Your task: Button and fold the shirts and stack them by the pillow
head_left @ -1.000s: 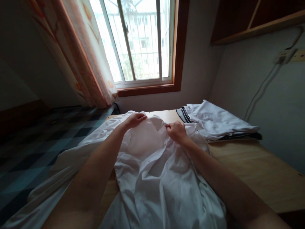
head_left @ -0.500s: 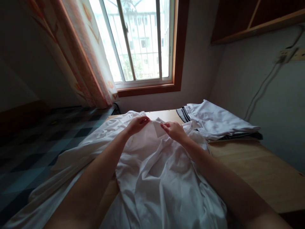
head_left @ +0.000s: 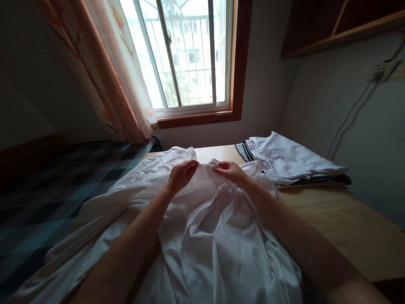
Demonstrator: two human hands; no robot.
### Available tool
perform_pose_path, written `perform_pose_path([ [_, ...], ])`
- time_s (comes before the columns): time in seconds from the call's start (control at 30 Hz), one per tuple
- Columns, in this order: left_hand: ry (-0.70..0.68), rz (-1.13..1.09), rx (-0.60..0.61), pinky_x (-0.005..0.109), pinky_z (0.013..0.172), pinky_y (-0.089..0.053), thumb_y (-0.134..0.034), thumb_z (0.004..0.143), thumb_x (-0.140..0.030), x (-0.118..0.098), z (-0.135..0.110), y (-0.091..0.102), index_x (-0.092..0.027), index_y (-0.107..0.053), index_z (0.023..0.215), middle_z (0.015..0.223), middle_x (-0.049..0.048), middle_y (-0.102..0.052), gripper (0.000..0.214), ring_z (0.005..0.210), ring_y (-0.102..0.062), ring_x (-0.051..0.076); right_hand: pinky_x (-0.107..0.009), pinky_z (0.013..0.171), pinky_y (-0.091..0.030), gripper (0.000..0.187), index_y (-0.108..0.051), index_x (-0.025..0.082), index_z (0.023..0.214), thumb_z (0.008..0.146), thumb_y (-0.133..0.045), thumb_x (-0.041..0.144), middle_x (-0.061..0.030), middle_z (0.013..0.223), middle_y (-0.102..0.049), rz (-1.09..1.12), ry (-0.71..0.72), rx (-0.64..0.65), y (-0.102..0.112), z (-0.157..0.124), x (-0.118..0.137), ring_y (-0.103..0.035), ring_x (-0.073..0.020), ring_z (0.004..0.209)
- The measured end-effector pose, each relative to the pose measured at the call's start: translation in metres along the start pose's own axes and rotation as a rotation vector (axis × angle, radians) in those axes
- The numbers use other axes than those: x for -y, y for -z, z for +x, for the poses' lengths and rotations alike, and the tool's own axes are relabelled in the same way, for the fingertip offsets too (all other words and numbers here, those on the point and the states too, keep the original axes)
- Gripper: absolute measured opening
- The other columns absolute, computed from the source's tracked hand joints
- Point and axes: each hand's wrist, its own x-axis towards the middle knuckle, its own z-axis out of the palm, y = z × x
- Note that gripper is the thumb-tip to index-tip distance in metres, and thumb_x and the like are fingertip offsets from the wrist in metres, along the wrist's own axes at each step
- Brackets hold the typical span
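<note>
A large white shirt (head_left: 234, 236) lies spread in loose folds over the wooden table, its left part trailing down toward the checked cloth. At its far end, my left hand (head_left: 184, 174) pinches the fabric near what looks like the collar. Just to the right, my right hand (head_left: 230, 172) grips the same edge between thumb and fingers. A short stretch of raised white cloth spans the gap between the two hands. Some of the fingertips are hidden by the fabric and the hands themselves.
Folded white clothes with black striped trim (head_left: 287, 158) lie at the back right of the wooden table (head_left: 335, 223). A dark checked cloth (head_left: 41, 194) covers the surface at left. Beyond are a curtain (head_left: 117, 84), a window (head_left: 193, 63) and a wall socket (head_left: 381, 71) with a cord.
The pointed flap of cloth between my hands has dropped and folded out of its upright shape. My left hand has moved slightly down and turned; my right hand has barely shifted.
</note>
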Motion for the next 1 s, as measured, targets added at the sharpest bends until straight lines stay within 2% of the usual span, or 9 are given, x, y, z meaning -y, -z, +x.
perform_pose_path([
  [0.07, -0.020, -0.013, -0.045, 0.027, 0.074, -0.049, -0.047, 0.098, -0.033, -0.002, -0.005, -0.004, -0.020, -0.068, 0.095, 0.092, 0.0063, -0.074, 0.024, 0.081, -0.068, 0.019, -0.023, 0.051, -0.032, 0.053, -0.066, 0.015, 0.073, 0.073, -0.064, 0.069, 0.0014, 0.061, -0.055, -0.012, -0.006, 0.007, -0.001, -0.001, 0.004, -0.045, -0.0114, 0.055],
  [0.2, -0.062, -0.020, -0.095, 0.027, 0.075, -0.049, -0.047, 0.100, -0.033, -0.009, -0.014, -0.007, -0.021, -0.068, 0.095, 0.091, 0.0056, -0.074, 0.024, 0.083, -0.068, 0.019, -0.024, 0.049, -0.028, 0.061, -0.057, 0.017, 0.060, 0.080, -0.052, 0.075, 0.0023, 0.055, -0.048, -0.051, 0.042, -0.143, -0.007, -0.001, 0.006, -0.040, -0.0107, 0.052],
  [0.4, -0.076, 0.008, -0.115, 0.026, 0.073, -0.048, -0.047, 0.099, -0.029, -0.017, -0.021, -0.006, -0.021, -0.066, 0.093, 0.088, 0.0046, -0.074, 0.022, 0.080, -0.068, 0.018, -0.024, 0.053, -0.034, 0.052, -0.068, 0.015, 0.069, 0.071, -0.066, 0.067, -0.0004, 0.061, -0.059, 0.017, 0.053, -0.294, -0.017, 0.000, 0.002, -0.049, -0.0135, 0.059],
  [0.5, -0.036, 0.025, -0.128, 0.026, 0.071, -0.047, -0.046, 0.100, -0.029, -0.017, -0.021, -0.008, -0.021, -0.065, 0.091, 0.085, 0.0039, -0.073, 0.023, 0.078, -0.068, 0.017, -0.024, 0.055, -0.037, 0.051, -0.069, 0.016, 0.069, 0.073, -0.065, 0.066, -0.0011, 0.064, -0.062, 0.063, 0.076, -0.396, -0.021, -0.001, 0.002, -0.051, -0.0143, 0.062],
  [0.63, 0.001, 0.043, -0.119, 0.026, 0.070, -0.046, -0.045, 0.100, -0.031, -0.019, -0.019, -0.006, -0.021, -0.065, 0.091, 0.083, 0.0030, -0.072, 0.024, 0.077, -0.068, 0.017, -0.025, 0.060, -0.041, 0.047, -0.069, 0.016, 0.071, 0.078, -0.064, 0.062, -0.0011, 0.066, -0.064, 0.113, 0.137, -0.467, -0.026, -0.003, 0.004, -0.053, -0.0143, 0.064],
  [0.73, 0.007, 0.105, -0.079, 0.028, 0.071, -0.046, -0.045, 0.100, -0.032, -0.023, -0.014, 0.001, -0.020, -0.067, 0.089, 0.081, 0.0041, -0.071, 0.027, 0.079, -0.067, 0.019, -0.026, 0.063, -0.043, 0.044, -0.068, 0.017, 0.073, 0.080, -0.063, 0.060, -0.0011, 0.068, -0.065, 0.104, 0.179, -0.458, -0.028, -0.005, 0.005, -0.055, -0.0148, 0.065],
  [0.83, -0.020, 0.118, -0.046, 0.031, 0.080, -0.047, -0.045, 0.100, -0.035, -0.029, -0.005, 0.007, -0.019, -0.069, 0.089, 0.088, 0.0063, -0.073, 0.031, 0.088, -0.066, 0.022, -0.027, 0.066, -0.045, 0.044, -0.068, 0.017, 0.075, 0.080, -0.062, 0.060, -0.0019, 0.072, -0.067, 0.102, 0.202, -0.406, -0.029, -0.006, 0.004, -0.058, -0.0161, 0.069],
  [0.93, -0.043, 0.079, -0.007, 0.033, 0.086, -0.046, -0.043, 0.102, -0.038, -0.038, 0.006, 0.008, -0.019, -0.071, 0.097, 0.097, 0.0061, -0.074, 0.034, 0.092, -0.066, 0.022, -0.028, 0.070, -0.047, 0.040, -0.071, 0.018, 0.080, 0.081, -0.064, 0.057, -0.0031, 0.079, -0.071, 0.131, 0.242, -0.364, -0.029, -0.004, 0.003, -0.061, -0.0175, 0.074],
  [1.0, -0.027, 0.091, 0.024, 0.033, 0.084, -0.046, -0.044, 0.101, -0.043, -0.045, 0.011, 0.006, -0.020, -0.070, 0.102, 0.095, 0.0053, -0.075, 0.035, 0.088, -0.067, 0.021, -0.029, 0.073, -0.049, 0.038, -0.073, 0.018, 0.082, 0.081, -0.065, 0.055, -0.0035, 0.082, -0.073, 0.147, 0.262, -0.344, -0.028, -0.003, 0.001, -0.063, -0.0183, 0.077],
])
